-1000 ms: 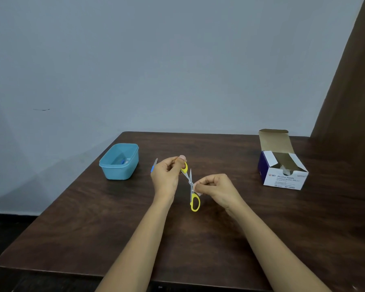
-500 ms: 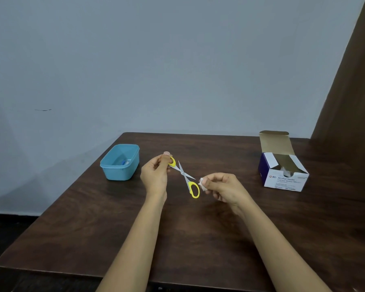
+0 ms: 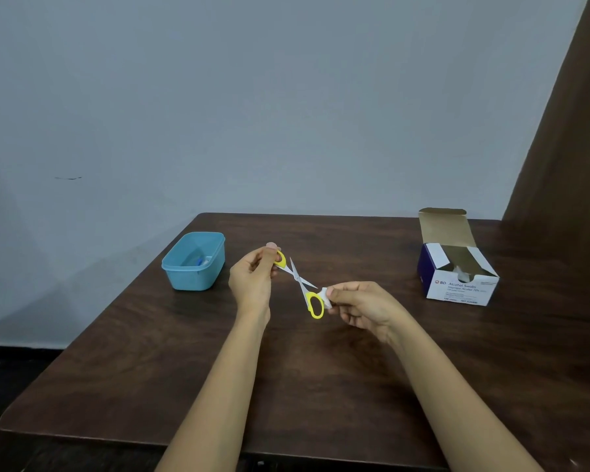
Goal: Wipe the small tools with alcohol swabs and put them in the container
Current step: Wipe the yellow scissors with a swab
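Your left hand [image 3: 252, 281] is held above the middle of the tabletop [image 3: 143, 369], its thumb and fingers curled and pinching one yellow handle loop of the small scissors [image 3: 297, 278]. These hang open in the air, blades crossed at the pivot, one tip pointing far and the other pointing right, with the second yellow loop free at the near end. Your right hand [image 3: 363, 306] is just right of the scissors, fingers curled and pinching a folded white alcohol swab [image 3: 327, 297] between thumb and forefinger. That swab sits right beside the free loop and the right-pointing blade tip; whether it touches the metal cannot be told. On the far left of the tabletop stands the light blue container [image 3: 198, 279], lid off, with a small blue item [image 3: 200, 261] lying inside it. Well apart on the far right stands the white and purple swab box [image 3: 464, 289], its flap raised and its top torn open. Both your forearms are bare.
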Action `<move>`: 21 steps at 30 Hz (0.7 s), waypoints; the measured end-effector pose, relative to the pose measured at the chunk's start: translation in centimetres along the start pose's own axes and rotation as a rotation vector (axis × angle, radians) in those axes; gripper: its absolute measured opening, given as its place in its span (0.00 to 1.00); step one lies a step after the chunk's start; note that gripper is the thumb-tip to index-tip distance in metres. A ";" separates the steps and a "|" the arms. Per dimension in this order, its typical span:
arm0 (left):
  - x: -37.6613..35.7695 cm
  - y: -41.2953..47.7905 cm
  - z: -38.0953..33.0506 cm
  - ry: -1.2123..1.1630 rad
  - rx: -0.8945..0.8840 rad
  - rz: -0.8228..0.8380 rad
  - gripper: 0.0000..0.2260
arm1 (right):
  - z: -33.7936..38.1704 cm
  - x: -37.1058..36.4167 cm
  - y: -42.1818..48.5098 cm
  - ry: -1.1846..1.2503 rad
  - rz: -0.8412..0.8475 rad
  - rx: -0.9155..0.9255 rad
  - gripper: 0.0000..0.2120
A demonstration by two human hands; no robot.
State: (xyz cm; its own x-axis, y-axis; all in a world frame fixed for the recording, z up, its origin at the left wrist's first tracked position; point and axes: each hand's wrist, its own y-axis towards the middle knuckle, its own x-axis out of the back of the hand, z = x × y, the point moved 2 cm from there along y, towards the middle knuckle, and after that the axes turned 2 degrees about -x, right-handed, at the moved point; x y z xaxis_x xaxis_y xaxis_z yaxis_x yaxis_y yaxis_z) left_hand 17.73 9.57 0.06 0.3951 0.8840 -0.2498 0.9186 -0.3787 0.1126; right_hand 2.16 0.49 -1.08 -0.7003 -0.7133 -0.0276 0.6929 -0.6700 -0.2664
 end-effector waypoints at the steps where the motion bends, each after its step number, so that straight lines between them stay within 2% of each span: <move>1: 0.0 0.0 0.0 -0.002 -0.001 0.000 0.06 | 0.0 0.0 0.0 0.002 0.004 -0.002 0.06; 13: -0.1 0.1 0.1 0.007 -0.018 0.013 0.04 | 0.1 0.1 0.0 -0.005 0.037 -0.008 0.06; 21: -0.4 0.2 0.6 0.020 -0.063 0.044 0.07 | 0.2 -0.3 -0.2 -0.184 -0.013 0.182 0.03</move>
State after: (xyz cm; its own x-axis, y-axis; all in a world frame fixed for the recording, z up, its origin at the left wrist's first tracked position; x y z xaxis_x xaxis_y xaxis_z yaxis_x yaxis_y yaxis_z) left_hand 17.77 8.99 -0.44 0.4347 0.8724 -0.2236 0.8978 -0.4004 0.1836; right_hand 2.23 0.80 -0.79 -0.6775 -0.7190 0.1549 0.7156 -0.6931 -0.0871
